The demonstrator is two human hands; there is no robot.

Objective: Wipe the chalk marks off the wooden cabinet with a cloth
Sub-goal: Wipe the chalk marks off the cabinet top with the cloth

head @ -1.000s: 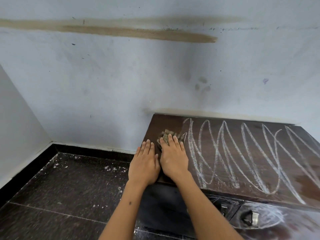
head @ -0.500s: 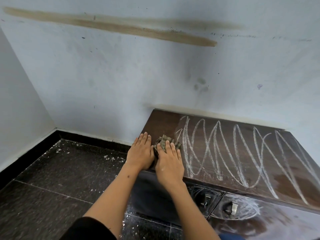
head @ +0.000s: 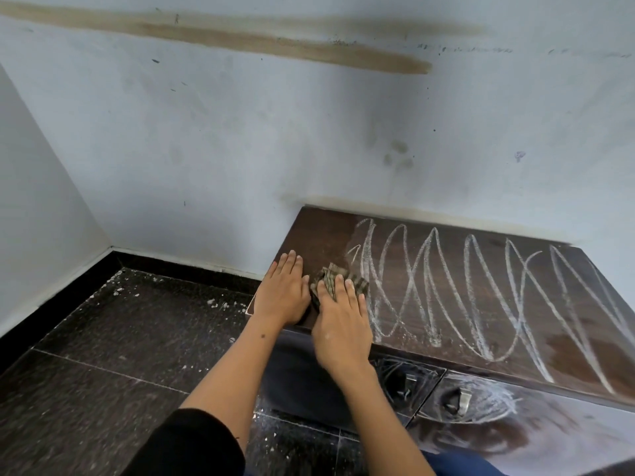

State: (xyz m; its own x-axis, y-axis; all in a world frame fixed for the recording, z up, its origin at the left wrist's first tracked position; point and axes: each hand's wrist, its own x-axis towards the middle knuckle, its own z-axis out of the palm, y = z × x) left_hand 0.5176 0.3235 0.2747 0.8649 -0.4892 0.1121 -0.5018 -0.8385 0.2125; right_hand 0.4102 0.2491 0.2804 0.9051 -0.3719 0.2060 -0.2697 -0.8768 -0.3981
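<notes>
My right hand [head: 340, 324] lies flat on the cloth [head: 338, 281], pressing it down so it rubs the cabinet [head: 319, 231] top. The cloth sits just left of the chalk marks [head: 481, 293]. My left hand [head: 283, 293] rests flat beside it, probably to steady me.

A long brown smear [head: 285, 46] crosses the pale wall [head: 206, 149] ahead of me — white specks dot the dark floor tiles [head: 120, 338].

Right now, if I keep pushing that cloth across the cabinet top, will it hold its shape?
Probably not: the cloth looks soft and crumpled, bunching under the right hand. It seems light, so flat pressure likely keeps it sliding.
</notes>
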